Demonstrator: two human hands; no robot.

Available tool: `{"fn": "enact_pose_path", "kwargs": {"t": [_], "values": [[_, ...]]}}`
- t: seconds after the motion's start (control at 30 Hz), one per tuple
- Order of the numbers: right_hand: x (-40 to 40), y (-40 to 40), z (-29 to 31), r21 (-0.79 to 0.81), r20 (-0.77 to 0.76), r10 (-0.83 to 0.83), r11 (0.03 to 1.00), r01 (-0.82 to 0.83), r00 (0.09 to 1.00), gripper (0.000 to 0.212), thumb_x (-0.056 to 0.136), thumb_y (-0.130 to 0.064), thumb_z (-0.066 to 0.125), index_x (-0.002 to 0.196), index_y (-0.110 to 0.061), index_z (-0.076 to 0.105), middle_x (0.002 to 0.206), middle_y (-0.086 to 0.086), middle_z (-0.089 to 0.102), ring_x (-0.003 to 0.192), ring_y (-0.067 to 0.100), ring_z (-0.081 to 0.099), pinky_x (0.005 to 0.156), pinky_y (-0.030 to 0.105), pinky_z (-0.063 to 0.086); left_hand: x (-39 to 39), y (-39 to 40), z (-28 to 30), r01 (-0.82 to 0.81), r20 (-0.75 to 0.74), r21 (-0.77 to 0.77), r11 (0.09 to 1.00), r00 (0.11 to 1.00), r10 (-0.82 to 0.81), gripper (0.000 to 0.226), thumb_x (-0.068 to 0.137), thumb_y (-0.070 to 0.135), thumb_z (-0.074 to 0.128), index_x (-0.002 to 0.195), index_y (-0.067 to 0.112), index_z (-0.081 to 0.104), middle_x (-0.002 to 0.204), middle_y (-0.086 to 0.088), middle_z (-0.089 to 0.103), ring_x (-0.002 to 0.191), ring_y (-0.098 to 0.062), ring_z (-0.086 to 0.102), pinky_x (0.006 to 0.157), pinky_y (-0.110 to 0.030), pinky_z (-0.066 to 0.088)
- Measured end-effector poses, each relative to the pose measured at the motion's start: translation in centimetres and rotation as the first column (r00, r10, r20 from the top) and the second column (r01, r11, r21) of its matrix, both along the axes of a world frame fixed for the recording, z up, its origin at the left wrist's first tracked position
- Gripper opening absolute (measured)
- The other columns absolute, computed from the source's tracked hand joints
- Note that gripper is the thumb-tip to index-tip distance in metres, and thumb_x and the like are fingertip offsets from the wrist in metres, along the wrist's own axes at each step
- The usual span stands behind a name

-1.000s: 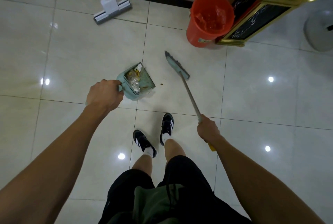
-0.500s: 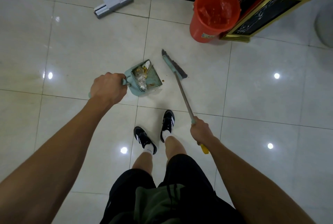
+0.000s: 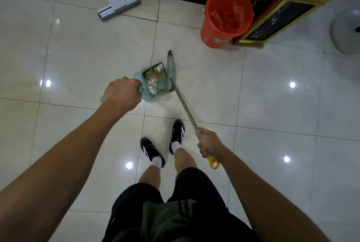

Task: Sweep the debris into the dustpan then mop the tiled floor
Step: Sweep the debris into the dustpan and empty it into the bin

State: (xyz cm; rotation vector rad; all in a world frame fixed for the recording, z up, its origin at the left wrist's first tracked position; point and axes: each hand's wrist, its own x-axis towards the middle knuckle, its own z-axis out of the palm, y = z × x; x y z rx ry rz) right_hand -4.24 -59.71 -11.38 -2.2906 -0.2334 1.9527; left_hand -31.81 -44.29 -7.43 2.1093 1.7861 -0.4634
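broom (image 3: 171,70) head swung left from open tile to the dustpan (image 3: 148,93) mouth, loose crumbs gone from floor

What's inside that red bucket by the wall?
The red bucket holds crumpled clear plastic, tinted red by the walls. Anything beneath that plastic is covered.

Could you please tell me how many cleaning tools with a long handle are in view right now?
2: the broom, held by the right hand, its head at the dustpan; and the mop, by the wall at upper left.
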Motion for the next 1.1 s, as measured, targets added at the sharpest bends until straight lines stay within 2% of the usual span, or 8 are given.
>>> {"fn": "enact_pose_path", "kwargs": {"t": [0.27, 0.4, 0.5, 0.6, 0.67, 0.77, 0.87, 1.1], "values": [[0.1, -1.7, 2.5, 0.036, 0.014, -0.038, 0.999, 0.037, 0.999, 0.026, 0.101, -0.023, 0.04, 0.113, -0.028, 0.063, 0.065, 0.008, 0.045, 0.043, 0.013, 0.035, 0.04, 0.019, 0.032, -1.7, -0.9, 1.0, -0.008, -0.035, 0.015, 1.0, 0.999, 0.008, 0.022, 0.095, 0.024, 0.05, 0.101, 0.017, 0.07, 0.08, -0.01, 0.058, 0.071, -0.032, 0.053, 0.066, -0.035, 0.041], [-0.1, -3.1, 2.3, 0.115, 0.185, 0.219, 0.963, -0.242, 0.958, 0.03, 0.105, -0.026, 0.035, 0.124, -0.018, 0.057, 0.067, 0.007, 0.045, 0.047, 0.015, 0.039, 0.04, 0.022, 0.037, -2.5, -1.5, 1.1, -0.023, -0.026, 0.033, 0.999, 0.999, 0.024, 0.022, 0.093, 0.022, 0.05, 0.1, 0.016, 0.07, 0.086, -0.014, 0.065, 0.079, -0.038, 0.063, 0.068, -0.036, 0.042], [-0.2, -4.0, 2.0, 0.122, 0.346, 0.455, 0.845, -0.52, 0.82, 0.031, 0.107, -0.023, 0.032, 0.129, -0.014, 0.051, 0.076, 0.004, 0.055, 0.055, 0.015, 0.05, 0.046, 0.028, 0.049, -2.7, -2.0, 0.6, -0.016, -0.016, 0.03, 0.999, 1.0, 0.017, 0.023, 0.094, 0.023, 0.049, 0.101, 0.017, 0.07, 0.09, -0.015, 0.067, 0.082, -0.039, 0.064, 0.068, -0.035, 0.042], [-0.2, -4.4, 1.5, 0.09, 0.4, 0.541, 0.78, -0.619, 0.74, 0.03, 0.106, -0.02, 0.034, 0.132, -0.014, 0.048, 0.084, 0.003, 0.058, 0.062, 0.015, 0.054, 0.054, 0.032, 0.053, -2.5, -2.0, 0.4, 0.0, -0.022, 0.022, 1.0, 1.0, 0.001, 0.022, 0.094, 0.024, 0.049, 0.101, 0.017, 0.069, 0.091, -0.015, 0.067, 0.084, -0.039, 0.064, 0.07, -0.036, 0.043], [-0.4, -4.1, 1.3, 0.072, 0.374, 0.546, 0.789, -0.611, 0.749, 0.029, 0.105, -0.018, 0.033, 0.129, -0.013, 0.049, 0.086, 0.005, 0.058, 0.062, 0.017, 0.054, 0.052, 0.031, 0.051, -2.3, -1.8, 0.4, 0.004, -0.022, 0.017, 1.0, 1.0, -0.004, 0.022, 0.094, 0.024, 0.05, 0.102, 0.016, 0.069, 0.093, -0.015, 0.067, 0.086, -0.039, 0.065, 0.072, -0.037, 0.045], [-1.1, -3.3, 0.4, 0.07, 0.236, 0.437, 0.883, -0.464, 0.868, 0.032, 0.104, -0.018, 0.032, 0.128, -0.013, 0.052, 0.077, 0.009, 0.053, 0.055, 0.019, 0.047, 0.047, 0.029, 0.045, -1.8, -1.6, 0.5, 0.014, -0.02, 0.022, 1.0, 1.0, -0.014, 0.022, 0.093, 0.024, 0.051, 0.102, 0.015, 0.069, 0.092, -0.015, 0.067, 0.084, -0.039, 0.065, 0.072, -0.038, 0.047], [-1.4, -3.5, -0.1, 0.078, 0.107, 0.317, 0.942, -0.326, 0.942, 0.033, 0.103, -0.024, 0.036, 0.131, -0.025, 0.055, 0.069, 0.009, 0.045, 0.05, 0.017, 0.038, 0.044, 0.025, 0.036, -1.6, -1.5, 0.6, 0.029, -0.02, 0.024, 0.999, 0.999, -0.029, 0.022, 0.093, 0.023, 0.051, 0.102, 0.015, 0.069, 0.092, -0.015, 0.068, 0.083, -0.039, 0.065, 0.071, -0.038, 0.046], [-1.7, -4.6, 0.7, 0.177, 0.081, 0.309, 0.931, -0.318, 0.948, 0.04, 0.105, -0.034, 0.041, 0.146, -0.034, 0.045, 0.067, 0.004, 0.047, 0.044, 0.011, 0.037, 0.04, 0.023, 0.035, -2.6, -1.5, 1.0, 0.029, -0.04, 0.027, 0.999, 0.999, -0.028, 0.022, 0.094, 0.023, 0.05, 0.102, 0.016, 0.07, 0.09, -0.014, 0.067, 0.08, -0.037, 0.063, 0.067, -0.036, 0.042]]}}
